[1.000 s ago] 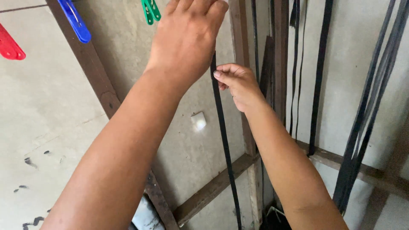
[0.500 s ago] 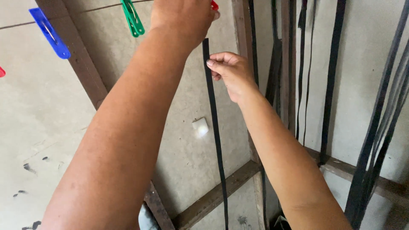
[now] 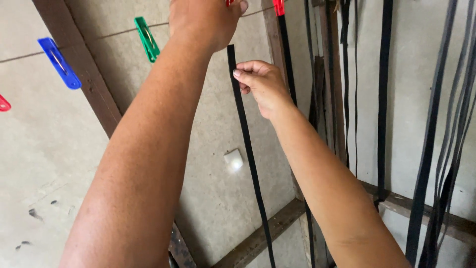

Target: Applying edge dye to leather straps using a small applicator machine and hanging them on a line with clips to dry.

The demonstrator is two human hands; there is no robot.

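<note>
I'm seeing both forearms filling the near field, reaching up and away toward a wall of pale boards.

Left hand [image 3: 206, 22] is sitting at the top edge of the frame, fingers curled closed around something red, only a sliver showing, probably a clip like the others; can't tell for sure since the frame is cutting it off.

Right hand [image 3: 263, 84] is lower and a bit right of it, fingers pinching shut on the black strip [image 3: 248, 154] just below the strip's top end.

The strip is hanging with its long axis near vertical, leaning slightly, its cut upper end sitting right under the left hand, its length running down past the bottom of the frame between the two forearms. So the top end is lying up and left of the right fingers, and just below the left fingers; the left hand is the nearer one to that end, nearly touching it.

Behind, a red clip [image 3: 279, 7] is holding another black strip on the line just right of the left hand. A green clip [image 3: 147, 38] and a blue clip [image 3: 59, 63] are hanging on the same line further left, nothing in them. More black strips [image 3: 384, 94] are hanging along the right wall. A brown wooden batten [image 3: 91, 82] is crossing the boards diagonally.
</note>
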